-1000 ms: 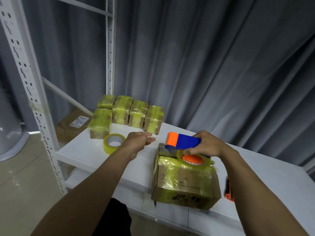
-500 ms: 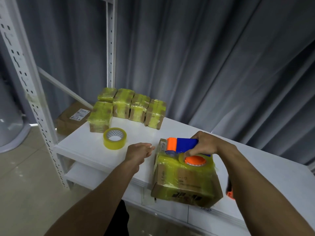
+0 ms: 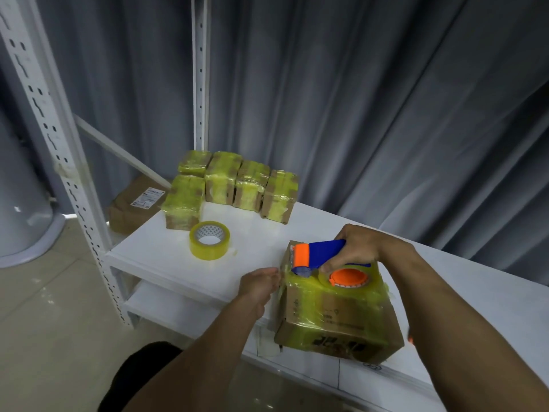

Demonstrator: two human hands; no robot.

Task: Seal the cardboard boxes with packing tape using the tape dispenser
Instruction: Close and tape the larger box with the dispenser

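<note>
Brown box wrapped in yellow tape, at the desk edge, blue and orange tape dispenser lying on top

Grey pleated curtain, full backdrop. White perforated steel rack posts, left. White tabletop, with white lower shelf beneath. Glossy beige floor. Grey rounded column base, far left.
</note>
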